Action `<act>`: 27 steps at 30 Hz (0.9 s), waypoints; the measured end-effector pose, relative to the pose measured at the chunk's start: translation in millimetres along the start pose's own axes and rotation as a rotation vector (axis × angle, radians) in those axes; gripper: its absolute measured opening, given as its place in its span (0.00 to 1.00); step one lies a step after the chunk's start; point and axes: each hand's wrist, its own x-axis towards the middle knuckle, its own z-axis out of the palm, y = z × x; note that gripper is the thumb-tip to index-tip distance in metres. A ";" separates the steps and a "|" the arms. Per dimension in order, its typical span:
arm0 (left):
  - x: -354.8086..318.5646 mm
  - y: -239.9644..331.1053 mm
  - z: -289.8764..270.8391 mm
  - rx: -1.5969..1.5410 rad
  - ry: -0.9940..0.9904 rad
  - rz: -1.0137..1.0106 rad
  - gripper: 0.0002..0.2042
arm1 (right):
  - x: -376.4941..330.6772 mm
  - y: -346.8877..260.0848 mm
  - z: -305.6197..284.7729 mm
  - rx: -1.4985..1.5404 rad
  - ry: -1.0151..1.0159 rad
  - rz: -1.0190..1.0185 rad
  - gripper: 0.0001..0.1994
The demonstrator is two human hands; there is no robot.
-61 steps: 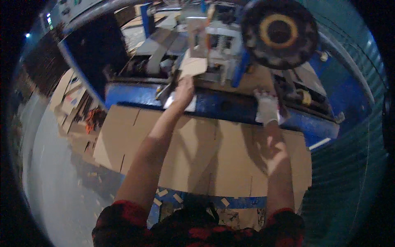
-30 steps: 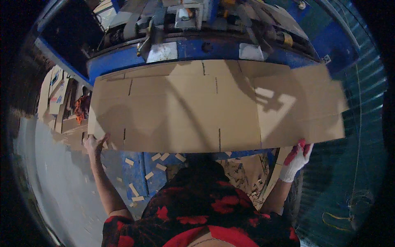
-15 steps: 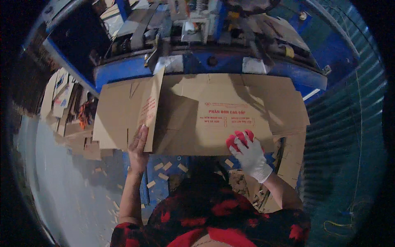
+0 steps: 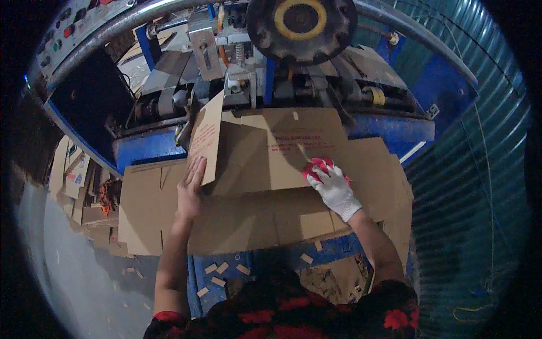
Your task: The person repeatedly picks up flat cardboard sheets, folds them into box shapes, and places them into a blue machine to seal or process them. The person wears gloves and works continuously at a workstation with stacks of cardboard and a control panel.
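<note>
A flat brown cardboard box blank [image 4: 251, 169] with red print lies at the machine's front, its left flap [image 4: 210, 138] folded up steeply. My bare left hand [image 4: 192, 183] is closed along this flap at its near lower corner, fingers together against the printed face; its thumb is hard to make out. On the blank's right part, by its near edge, rests my right hand [image 4: 332, 191] in a white glove with red fingertips, palm down and fingers apart. Beneath the blank spread more cardboard blanks [image 4: 237, 220]. The blank's far edge reaches under the machine's front parts.
The blue machine [image 4: 389, 129] stands ahead, with a black wheel [image 4: 302, 25] overhead and a metal bar [image 4: 113, 37] across it. Stacked cardboard [image 4: 73, 181] is at left, corrugated sheet wall [image 4: 468, 186] at right. Cardboard scraps [image 4: 220, 274] lie below.
The printed blank has slid away from me toward the machine, both hands moving with it. More of the blanks beneath now shows. The view has also shifted, bringing in the black wheel.
</note>
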 end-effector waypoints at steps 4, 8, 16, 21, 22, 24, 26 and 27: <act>36.7 -20.8 22.5 0.123 -0.036 0.142 0.26 | 28.8 26.6 32.8 0.055 -0.002 0.010 0.24; 66.1 -47.6 43.5 0.197 -0.026 0.248 0.26 | 48.7 51.2 63.3 0.013 -0.026 -0.019 0.25; 161.1 -96.2 93.0 0.456 -0.050 -0.189 0.19 | 150.8 100.1 82.3 -0.018 -0.105 0.285 0.25; 118.9 -74.0 94.1 0.263 -0.146 -0.038 0.26 | 98.2 101.3 59.4 0.186 0.332 0.397 0.19; 87.9 -64.9 86.7 0.287 -0.220 0.000 0.26 | 67.0 101.7 49.8 0.230 0.324 0.437 0.18; 29.0 -46.7 75.4 0.286 -0.212 0.119 0.26 | 6.6 114.8 29.4 0.190 0.363 0.563 0.18; -19.7 -34.1 64.1 0.237 -0.234 0.026 0.25 | -63.3 145.1 10.0 0.058 0.208 0.821 0.22; -33.2 -30.6 58.6 0.271 -0.327 -0.129 0.25 | -95.3 155.4 5.1 -0.177 0.226 0.915 0.28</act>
